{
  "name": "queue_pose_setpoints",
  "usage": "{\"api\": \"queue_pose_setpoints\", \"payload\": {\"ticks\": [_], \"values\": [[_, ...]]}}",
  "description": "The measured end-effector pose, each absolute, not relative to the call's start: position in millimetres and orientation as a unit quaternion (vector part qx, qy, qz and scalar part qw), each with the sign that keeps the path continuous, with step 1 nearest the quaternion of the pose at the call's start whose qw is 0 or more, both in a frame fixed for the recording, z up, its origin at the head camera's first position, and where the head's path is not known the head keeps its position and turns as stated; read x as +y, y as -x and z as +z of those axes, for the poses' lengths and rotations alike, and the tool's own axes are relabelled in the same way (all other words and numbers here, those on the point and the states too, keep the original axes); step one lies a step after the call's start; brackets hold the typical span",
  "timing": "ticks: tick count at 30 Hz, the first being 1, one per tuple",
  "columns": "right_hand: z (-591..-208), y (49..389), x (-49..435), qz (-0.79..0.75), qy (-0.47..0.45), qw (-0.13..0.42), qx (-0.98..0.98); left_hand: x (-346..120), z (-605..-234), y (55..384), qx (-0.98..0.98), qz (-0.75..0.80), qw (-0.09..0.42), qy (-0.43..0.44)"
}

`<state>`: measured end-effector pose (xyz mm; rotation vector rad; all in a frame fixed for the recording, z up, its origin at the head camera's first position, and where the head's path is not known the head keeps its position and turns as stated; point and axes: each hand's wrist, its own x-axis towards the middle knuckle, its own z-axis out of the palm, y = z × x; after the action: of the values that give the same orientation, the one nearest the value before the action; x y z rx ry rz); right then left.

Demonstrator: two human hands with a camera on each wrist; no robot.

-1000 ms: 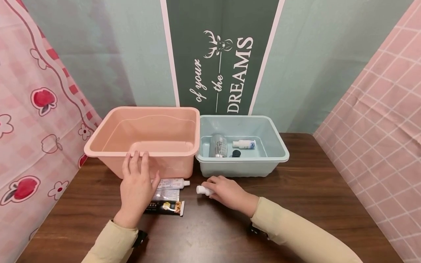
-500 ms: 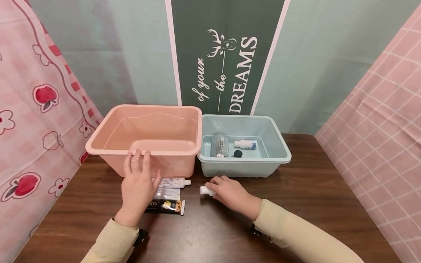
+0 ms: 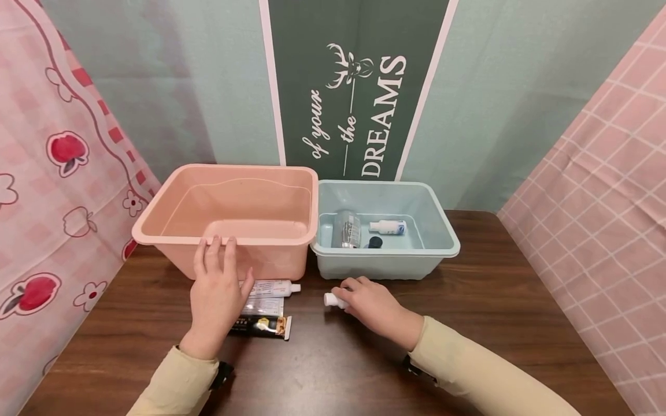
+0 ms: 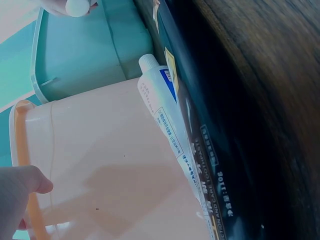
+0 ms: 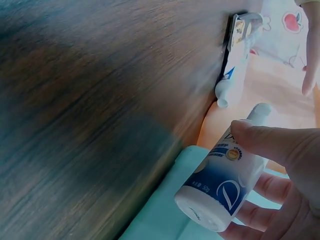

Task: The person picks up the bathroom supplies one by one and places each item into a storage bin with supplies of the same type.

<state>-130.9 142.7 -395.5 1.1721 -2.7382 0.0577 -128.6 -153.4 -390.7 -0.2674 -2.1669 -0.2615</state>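
Observation:
My right hand (image 3: 372,306) pinches a small white-and-blue bottle (image 5: 215,175) between thumb and fingers, just in front of the light blue bin (image 3: 382,266). The bottle's white cap points left in the head view, and its base faces the right wrist camera. My left hand (image 3: 214,306) rests with extended fingertips on the front rim of the pink bin (image 3: 273,260). Beside that palm lie a white toothpaste tube (image 3: 273,289), a pale printed packet (image 3: 266,306) and a black toothpaste tube (image 3: 262,326), their left ends hidden by the hand.
Inside the blue bin are a clear bottle (image 3: 347,230), another white-and-blue bottle (image 3: 388,227) and a small black round thing (image 3: 375,242). Both bins stand side by side at the back of the dark wooden table (image 3: 322,370). Curtains hang behind and on both sides.
The right hand has shifted slightly to the right with the bottle, away from the tubes. My left hand stays at the pink bin's rim.

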Motion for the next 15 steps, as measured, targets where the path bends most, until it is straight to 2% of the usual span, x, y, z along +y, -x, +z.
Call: {"api": "queue_pose_setpoints", "payload": {"ticks": [8, 15], "values": [[-395.1, 129.0, 152.6, 0.014, -0.379, 0.080, -0.922, -155.7, -391.6, 127.4, -0.882, -0.102, 0.446, 0.116], [-391.1, 126.0, 165.9, 0.029, -0.362, 0.082, -0.928, -165.0, -390.3, 125.5, -0.894, -0.089, 0.416, 0.138]]}}
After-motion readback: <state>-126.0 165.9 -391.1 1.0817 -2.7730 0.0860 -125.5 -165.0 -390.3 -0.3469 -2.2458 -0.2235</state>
